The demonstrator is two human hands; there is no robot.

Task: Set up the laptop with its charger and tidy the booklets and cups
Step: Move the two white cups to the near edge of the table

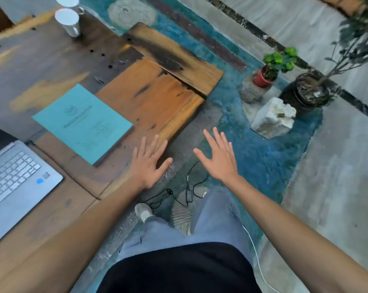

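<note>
A silver laptop (16,176) lies open at the left edge of the wooden table (52,60). A teal booklet (82,122) rests flat on the table beside it. Two white cups (68,21) stand at the table's far side. The black charger brick (189,195) and its cable lie on the floor by my feet, below the table's edge. My left hand (150,161) hovers with fingers spread over the table's near corner, holding nothing. My right hand (219,157) is spread flat over the floor, empty, above the charger.
A blue rug (263,157) covers the floor to the right. A white stone block (273,118), a small plant in a red pot (263,78) and a larger dark pot (310,92) stand on it. A thin white cable (257,256) trails by my right leg.
</note>
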